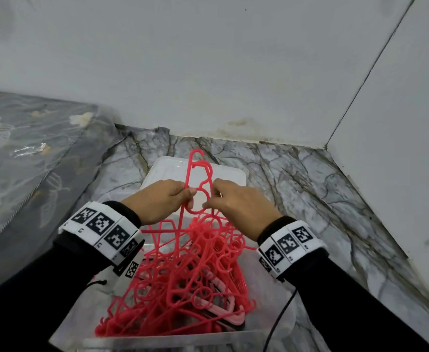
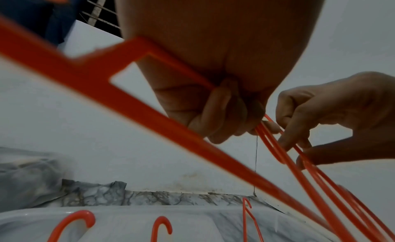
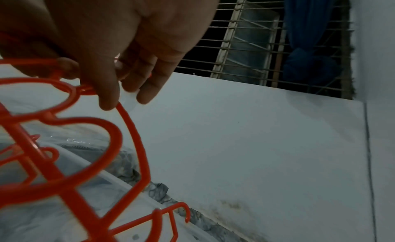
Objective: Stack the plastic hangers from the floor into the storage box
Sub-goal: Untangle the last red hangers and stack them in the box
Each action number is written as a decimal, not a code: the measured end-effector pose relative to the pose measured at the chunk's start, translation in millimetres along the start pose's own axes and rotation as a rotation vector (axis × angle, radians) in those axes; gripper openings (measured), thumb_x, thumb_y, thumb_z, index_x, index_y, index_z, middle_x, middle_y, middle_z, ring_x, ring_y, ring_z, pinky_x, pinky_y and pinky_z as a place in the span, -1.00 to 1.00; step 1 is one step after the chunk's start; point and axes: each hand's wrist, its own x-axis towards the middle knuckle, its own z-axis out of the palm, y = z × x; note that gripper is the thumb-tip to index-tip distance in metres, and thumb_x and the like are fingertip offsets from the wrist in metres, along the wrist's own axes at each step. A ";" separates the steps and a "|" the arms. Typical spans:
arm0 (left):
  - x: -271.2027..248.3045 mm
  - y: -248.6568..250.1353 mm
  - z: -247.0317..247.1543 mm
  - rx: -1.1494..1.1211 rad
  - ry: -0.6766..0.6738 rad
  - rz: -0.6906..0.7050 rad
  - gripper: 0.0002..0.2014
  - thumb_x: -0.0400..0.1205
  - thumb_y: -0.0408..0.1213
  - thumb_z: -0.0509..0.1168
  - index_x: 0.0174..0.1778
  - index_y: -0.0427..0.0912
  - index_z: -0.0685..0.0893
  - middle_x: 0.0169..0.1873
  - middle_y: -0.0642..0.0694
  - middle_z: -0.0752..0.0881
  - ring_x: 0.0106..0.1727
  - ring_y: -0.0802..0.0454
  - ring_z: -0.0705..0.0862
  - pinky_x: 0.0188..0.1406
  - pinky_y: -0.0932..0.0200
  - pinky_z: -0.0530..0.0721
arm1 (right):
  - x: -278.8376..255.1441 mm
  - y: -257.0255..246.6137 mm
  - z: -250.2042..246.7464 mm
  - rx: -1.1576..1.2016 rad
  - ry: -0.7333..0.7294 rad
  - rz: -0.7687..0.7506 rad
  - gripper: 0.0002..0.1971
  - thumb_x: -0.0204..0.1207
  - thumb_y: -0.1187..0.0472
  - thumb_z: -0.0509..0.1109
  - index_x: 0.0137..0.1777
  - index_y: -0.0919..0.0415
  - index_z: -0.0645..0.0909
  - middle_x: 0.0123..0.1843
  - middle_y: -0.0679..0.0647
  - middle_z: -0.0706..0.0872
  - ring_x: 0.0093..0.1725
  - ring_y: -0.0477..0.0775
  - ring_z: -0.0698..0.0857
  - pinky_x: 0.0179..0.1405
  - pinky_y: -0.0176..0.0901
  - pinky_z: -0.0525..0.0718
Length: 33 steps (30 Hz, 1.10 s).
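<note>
Your L hand (image 1: 157, 201) has its fingers curled round the red hanger (image 1: 188, 174); R hand (image 1: 239, 204) pinches its loop w/ thumb & forefinger. Hanger's upright, just above the pile of hangers (image 1: 183, 275) in the clear bin (image 1: 157, 341) on the floor (image 1: 310, 186).

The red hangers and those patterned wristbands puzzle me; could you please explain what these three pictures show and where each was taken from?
No machine here: a person works with bare hands, wearing cameras on the head and each wrist. The head view looks down on both arms; the checkered wristbands are strapped-on markers. The left hand and the right hand both pinch one red hanger, raised above a tangled pile of hangers in a clear bin on the marble-patterned surface. The two wrist views look along each hand from beneath, so fingers and hanger bars loom large.
</note>
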 end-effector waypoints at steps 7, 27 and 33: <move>1.6 -4.3 0.3 -0.048 -0.029 -0.019 -0.57 0.73 0.05 0.04 -0.31 -0.03 0.67 -0.52 0.03 0.47 -0.58 0.25 0.40 -0.48 0.43 0.43 | 5.5 -4.2 1.7 -0.054 0.075 -0.065 -0.94 0.37 0.35 0.51 -0.18 0.28 0.71 -0.08 0.16 0.67 -0.15 0.18 0.65 -0.51 -0.07 0.60; -2.0 9.8 1.9 -0.229 0.066 0.030 -0.45 0.63 0.29 -0.14 0.10 0.04 0.63 -0.29 0.28 0.62 -0.24 0.39 0.58 -0.40 0.42 0.45 | -6.8 33.1 1.7 0.503 0.263 0.328 -0.90 0.48 0.24 0.49 -0.05 0.21 0.80 -0.15 0.03 0.76 -0.21 -0.13 0.60 -0.11 -0.32 0.53; 0.4 10.4 6.6 0.047 0.079 0.103 -0.78 0.65 0.15 0.15 -0.14 0.14 0.58 -0.48 0.09 0.52 -0.48 0.30 0.49 -0.47 0.38 0.39 | -8.0 33.1 8.6 0.588 0.356 0.416 -0.91 0.43 0.27 0.54 -0.08 0.17 0.76 -0.16 -0.01 0.70 -0.31 -0.25 0.59 -0.24 -0.51 0.51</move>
